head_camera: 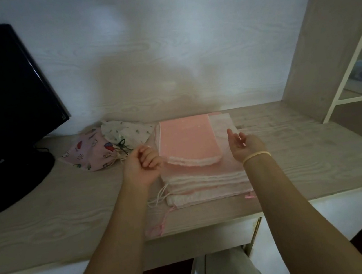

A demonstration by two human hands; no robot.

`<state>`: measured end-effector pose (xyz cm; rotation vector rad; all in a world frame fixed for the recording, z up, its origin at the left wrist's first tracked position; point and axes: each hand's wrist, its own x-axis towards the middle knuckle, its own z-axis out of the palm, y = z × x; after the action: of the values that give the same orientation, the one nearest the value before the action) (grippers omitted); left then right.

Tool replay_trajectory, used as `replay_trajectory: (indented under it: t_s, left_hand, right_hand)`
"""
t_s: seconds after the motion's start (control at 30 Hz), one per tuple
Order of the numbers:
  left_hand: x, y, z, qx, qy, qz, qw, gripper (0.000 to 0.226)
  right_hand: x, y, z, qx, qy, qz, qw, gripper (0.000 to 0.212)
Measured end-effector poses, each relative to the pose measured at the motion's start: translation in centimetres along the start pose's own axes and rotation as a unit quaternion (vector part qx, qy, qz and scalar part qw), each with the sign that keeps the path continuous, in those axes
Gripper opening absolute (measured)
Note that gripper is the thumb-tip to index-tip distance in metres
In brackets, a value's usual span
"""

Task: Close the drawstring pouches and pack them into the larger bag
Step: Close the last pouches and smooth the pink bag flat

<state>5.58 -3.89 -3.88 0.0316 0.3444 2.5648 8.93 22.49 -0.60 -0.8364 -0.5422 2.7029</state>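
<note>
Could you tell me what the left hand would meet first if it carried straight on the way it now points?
Probably the printed pouches: the left hand points forward and slightly left, with its curled fingers just short of their tied necks. Its height above the desk is unclear, so it could pass over them.

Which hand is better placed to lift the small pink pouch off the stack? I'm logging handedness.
Probably the right hand: open beside the small pink pouch. The left hand is curled.

I see a pale, matt wood-grain desk top (pixel 294 163). On it lies a stack of soft pink cloth pouches (pixel 189 140) with white gathered hems, beside printed cotton pouches (pixel 94 150) and a glossy black plastic monitor (pixel 6 91).
</note>
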Motion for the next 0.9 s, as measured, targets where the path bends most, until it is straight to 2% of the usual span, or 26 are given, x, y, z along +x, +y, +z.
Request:
replay_trajectory:
  t_s: [0.13, 0.2, 0.33, 0.43, 0.53, 0.57, 0.67, 0.77, 0.9]
  left_hand:
    - [0.2, -1.4, 0.1, 0.018, 0.042, -0.035, 0.998, 0.046]
    - [0.2, -2.0, 0.8, 0.022, 0.045, -0.038, 0.998, 0.043]
    - [-0.1, -2.6, 2.1, 0.029, 0.084, 0.011, 0.996, 0.042]
    - [0.1, -2.6, 2.7, 0.021, 0.086, 0.053, 0.995, 0.035]
    - [0.5, -2.0, 2.1, 0.013, 0.076, 0.051, 0.996, 0.05]
    - [0.6, -1.7, 2.0, 0.019, 0.081, 0.054, 0.995, 0.048]
    - [0.2, -1.3, 2.1, 0.029, 0.129, 0.098, 0.986, 0.035]
    - [0.7, -0.5, 1.9, 0.023, 0.162, 0.156, 0.974, 0.024]
    - [0.8, -0.1, 1.6, 0.067, 0.186, 0.205, 0.959, 0.035]
  right_hand:
    - [-0.8, 0.8, 0.3, -0.012, -0.022, 0.088, 0.996, 0.031]
    - [-0.9, 1.2, 0.5, -0.017, -0.056, 0.1, 0.993, 0.029]
    - [-1.5, 1.5, 1.1, -0.019, -0.126, 0.099, 0.987, 0.023]
    - [-2.9, 1.4, 1.7, -0.015, -0.19, 0.08, 0.978, 0.02]
    - [-3.1, 1.2, 1.8, 0.002, -0.233, 0.073, 0.97, 0.029]
    - [-3.0, 1.1, 1.7, 0.014, -0.238, 0.07, 0.969, 0.032]
    - [-2.4, 0.4, 1.3, 0.051, -0.238, 0.058, 0.968, 0.041]
    - [-2.0, -0.2, 1.0, 0.043, -0.206, 0.022, 0.977, 0.047]
    - [-1.0, 0.0, 0.9, -0.008, -0.1, -0.072, 0.992, 0.047]
